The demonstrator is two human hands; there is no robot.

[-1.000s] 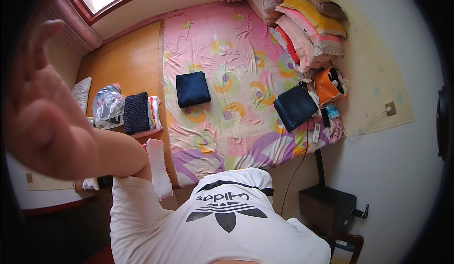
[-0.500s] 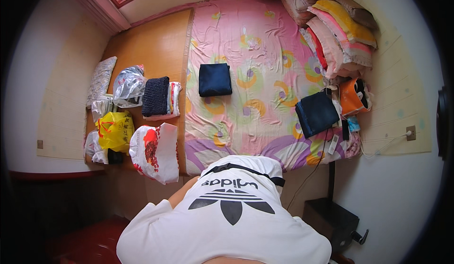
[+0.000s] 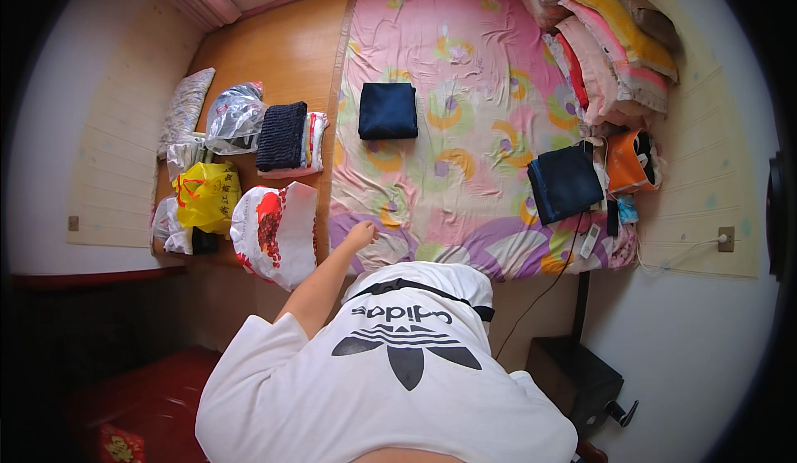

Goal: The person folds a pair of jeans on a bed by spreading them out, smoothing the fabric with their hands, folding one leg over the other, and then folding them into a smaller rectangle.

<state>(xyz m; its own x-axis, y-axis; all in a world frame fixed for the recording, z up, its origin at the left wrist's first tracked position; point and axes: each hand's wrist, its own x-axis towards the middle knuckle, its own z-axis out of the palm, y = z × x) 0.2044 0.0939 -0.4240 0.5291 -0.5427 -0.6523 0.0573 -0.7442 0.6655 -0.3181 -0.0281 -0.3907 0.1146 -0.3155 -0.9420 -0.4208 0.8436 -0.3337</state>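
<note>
Folded dark-blue garment [image 3: 388, 111] on bedsheet [image 3: 465, 206], beyond your left hand [image 3: 362, 236]; cannot tell whether your fingers are clenched or released.

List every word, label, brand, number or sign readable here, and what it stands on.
White shirt: large dark lettering and emblem; wording not copied.
Yellow bag: dark characters, too small to read reliably.
White bag: red printed pattern; no legible words.
Red patch, lower left: gold marking, too unclear.

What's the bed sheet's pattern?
The sheet has orange, green and purple swirls on pink and cream; head view.
</note>
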